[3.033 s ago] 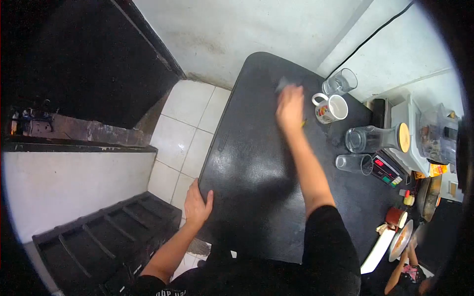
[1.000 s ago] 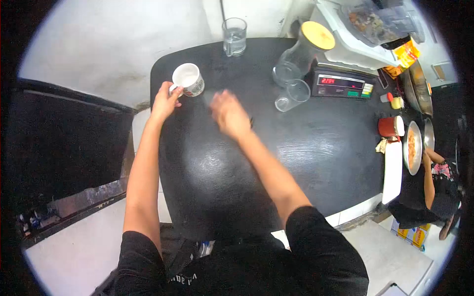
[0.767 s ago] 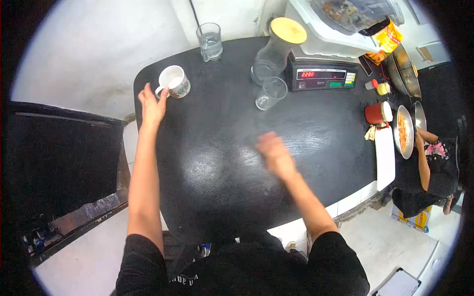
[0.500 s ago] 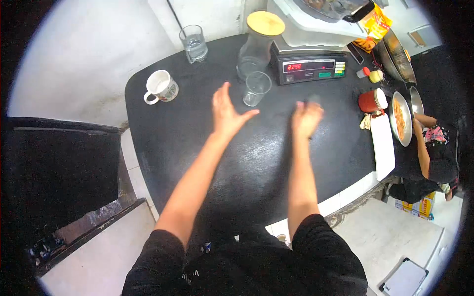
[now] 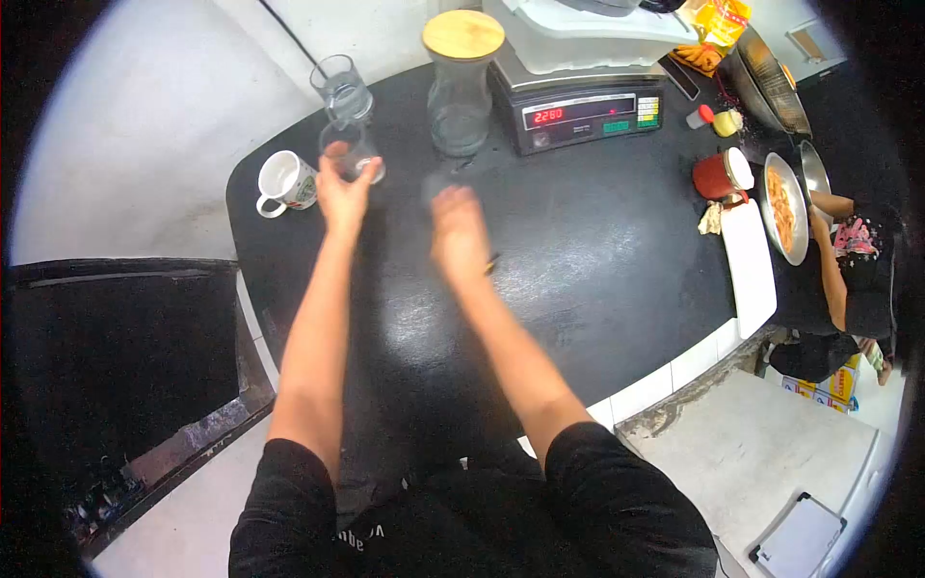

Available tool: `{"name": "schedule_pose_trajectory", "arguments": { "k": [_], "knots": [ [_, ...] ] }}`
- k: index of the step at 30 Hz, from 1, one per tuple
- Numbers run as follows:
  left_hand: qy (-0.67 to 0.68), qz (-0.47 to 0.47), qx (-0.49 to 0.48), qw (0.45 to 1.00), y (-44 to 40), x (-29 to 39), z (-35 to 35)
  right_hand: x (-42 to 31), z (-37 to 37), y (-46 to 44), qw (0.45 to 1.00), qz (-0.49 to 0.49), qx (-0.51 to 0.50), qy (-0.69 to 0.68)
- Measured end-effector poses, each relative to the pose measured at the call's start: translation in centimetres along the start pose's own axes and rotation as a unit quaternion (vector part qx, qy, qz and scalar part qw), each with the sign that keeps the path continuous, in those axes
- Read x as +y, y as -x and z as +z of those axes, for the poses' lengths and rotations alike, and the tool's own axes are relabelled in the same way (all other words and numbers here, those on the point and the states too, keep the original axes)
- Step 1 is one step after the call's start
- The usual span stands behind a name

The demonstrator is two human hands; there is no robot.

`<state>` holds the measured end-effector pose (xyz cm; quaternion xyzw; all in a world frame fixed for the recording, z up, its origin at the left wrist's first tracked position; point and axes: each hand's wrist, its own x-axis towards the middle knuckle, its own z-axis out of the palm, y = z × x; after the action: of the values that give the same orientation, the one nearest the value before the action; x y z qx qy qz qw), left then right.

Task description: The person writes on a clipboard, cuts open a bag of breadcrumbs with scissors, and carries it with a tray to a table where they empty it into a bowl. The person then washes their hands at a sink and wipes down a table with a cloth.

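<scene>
My left hand (image 5: 344, 197) is wrapped round the lower part of an upright clear drinking glass (image 5: 349, 144), just in front of a clear glass mug (image 5: 344, 96) with a dark stick in it. A white printed mug (image 5: 287, 181) stands to the left of that hand. My right hand (image 5: 459, 231), smeared by motion, is over the black table with its fingers closed. A faint translucent thing shows at its fingertips, too blurred to name. Beyond it stands a glass carafe (image 5: 459, 116) with a round wooden lid.
The black table (image 5: 597, 260) carries a digital scale (image 5: 583, 120) with a plastic tub (image 5: 588, 43) on it. At the right are a red canister (image 5: 718, 176), a white board (image 5: 750, 265) and a bowl of food (image 5: 782, 207), with another person's arm (image 5: 829, 260) beside it.
The drinking glass, now in my left hand, has moved left from beside the carafe to near the glass mug. My right hand has swung left across the table. The view has shifted slightly.
</scene>
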<state>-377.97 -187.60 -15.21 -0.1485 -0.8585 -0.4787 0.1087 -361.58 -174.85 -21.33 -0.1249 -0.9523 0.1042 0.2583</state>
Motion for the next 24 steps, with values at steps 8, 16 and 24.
{"name": "schedule_pose_trajectory", "arguments": {
  "k": [8,16,24],
  "knots": [
    [-0.034,0.122,0.128,0.984,5.8,11.0,-0.5,5.2,-10.7,2.1,0.971,-0.055,-0.233,-0.002],
    [0.024,0.085,-0.046,0.995,-4.7,15.8,8.6,5.5,-5.7,1.5,0.994,0.105,-0.031,-0.013],
    [0.122,0.037,0.021,0.992,3.9,12.1,0.0,5.5,-1.3,-4.7,0.996,0.087,-0.02,-0.027]
  ]
}}
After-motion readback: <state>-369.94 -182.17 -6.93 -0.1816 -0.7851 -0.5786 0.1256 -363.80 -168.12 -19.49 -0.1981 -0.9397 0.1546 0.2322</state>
